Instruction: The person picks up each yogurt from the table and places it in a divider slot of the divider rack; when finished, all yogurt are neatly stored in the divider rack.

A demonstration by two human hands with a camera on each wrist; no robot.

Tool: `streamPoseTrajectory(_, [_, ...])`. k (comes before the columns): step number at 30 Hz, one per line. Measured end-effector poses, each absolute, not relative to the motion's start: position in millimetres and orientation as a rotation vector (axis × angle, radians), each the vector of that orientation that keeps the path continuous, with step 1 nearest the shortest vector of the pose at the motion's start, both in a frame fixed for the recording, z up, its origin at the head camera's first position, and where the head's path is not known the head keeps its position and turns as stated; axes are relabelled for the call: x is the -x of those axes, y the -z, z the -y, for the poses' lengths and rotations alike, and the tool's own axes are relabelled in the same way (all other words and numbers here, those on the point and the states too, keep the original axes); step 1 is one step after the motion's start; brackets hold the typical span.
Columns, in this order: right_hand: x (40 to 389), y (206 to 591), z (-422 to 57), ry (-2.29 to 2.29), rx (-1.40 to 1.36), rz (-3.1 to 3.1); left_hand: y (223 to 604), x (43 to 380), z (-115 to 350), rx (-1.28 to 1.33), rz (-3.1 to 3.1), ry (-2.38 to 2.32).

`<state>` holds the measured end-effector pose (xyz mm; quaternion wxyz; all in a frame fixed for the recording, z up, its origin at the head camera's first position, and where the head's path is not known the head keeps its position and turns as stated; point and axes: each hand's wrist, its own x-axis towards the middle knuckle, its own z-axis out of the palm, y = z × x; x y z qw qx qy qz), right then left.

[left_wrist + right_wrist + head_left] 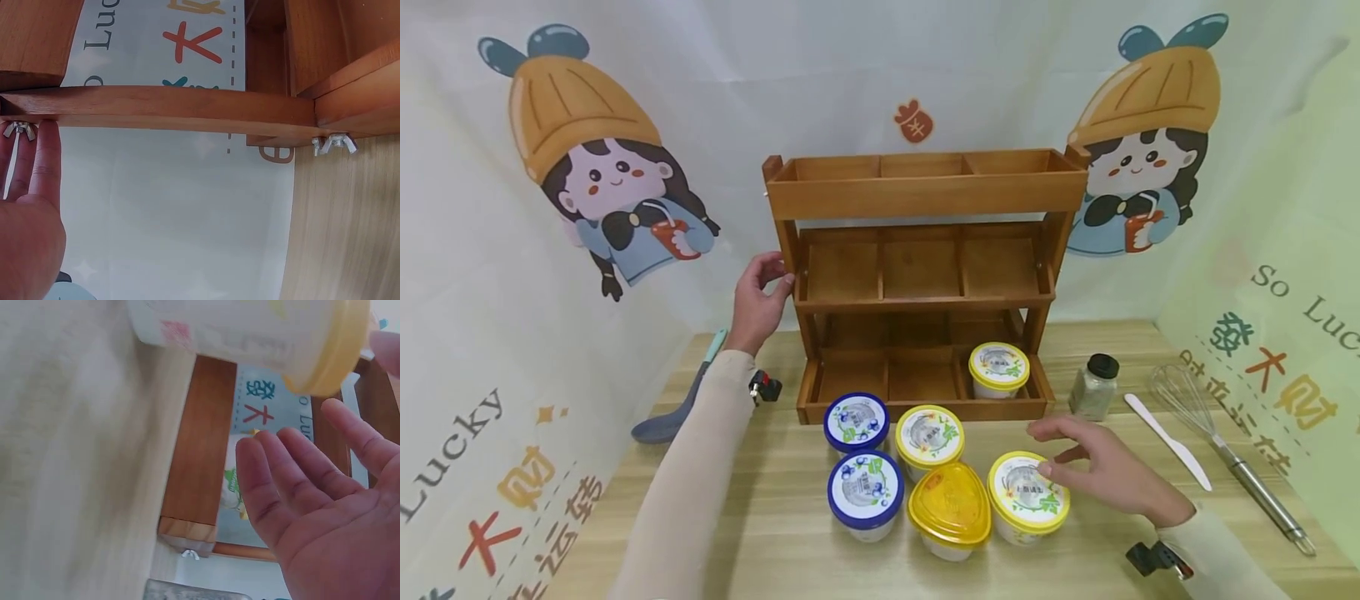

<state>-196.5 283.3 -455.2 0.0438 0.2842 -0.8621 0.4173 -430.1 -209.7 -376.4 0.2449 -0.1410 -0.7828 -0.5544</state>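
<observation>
My left hand (758, 304) touches the left side post of a brown wooden shelf rack (925, 200); in the left wrist view its fingers (45, 165) reach the post beside a wing nut. My right hand (1108, 467) spreads its fingers and thumb around the right side of a yellow-lidded tub (1028, 493), thumb right at the lid's rim. In the right wrist view the fingers are extended, apart from the tub (250, 331). Beside this tub are a tub with a yellow three-cornered lid (951, 504), another round yellow-lidded tub (929, 435) and two blue-lidded tubs (865, 490).
One yellow-lidded tub (998, 368) sits in the rack's bottom right compartment. At the right are a black-capped jar (1094, 387), a white plastic knife (1168, 442) and a whisk (1225, 454). A dark ladle (673, 421) lies left, beyond my left forearm.
</observation>
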Motion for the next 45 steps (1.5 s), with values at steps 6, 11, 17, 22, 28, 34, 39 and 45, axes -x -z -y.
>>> streamPoseTrajectory(6, [185, 464, -285, -1.304, -0.955, 2.623, 380, 433, 208, 0.411, 2.105, 1.54])
streamPoseTrajectory(11, [177, 470, -287, -1.372, -1.029, 2.601, 385, 432, 208, 0.408, 2.116, 1.543])
streamPoseTrajectory(17, [175, 475, -289, -1.432, -1.093, 2.587, 385, 430, 208, 0.411, 2.1, 1.548])
streamPoseTrajectory(22, [176, 474, -289, -1.431, -1.089, 2.582, 385, 429, 209, 0.409, 2.1, 1.552])
streamPoseTrajectory(28, [185, 464, -287, -1.381, -1.048, 2.555, 380, 426, 211, 0.399, 2.094, 1.536])
streamPoseTrajectory(34, [195, 456, -289, -1.361, -0.948, 2.569, 372, 419, 206, 0.379, 2.098, 1.527])
streamPoseTrajectory(39, [203, 447, -287, -1.301, -0.846, 2.57, 360, 405, 199, 0.383, 2.106, 1.532])
streamPoseTrajectory(45, [213, 431, -281, -1.27, -0.773, 2.552, 358, 402, 197, 0.416, 2.089, 1.548])
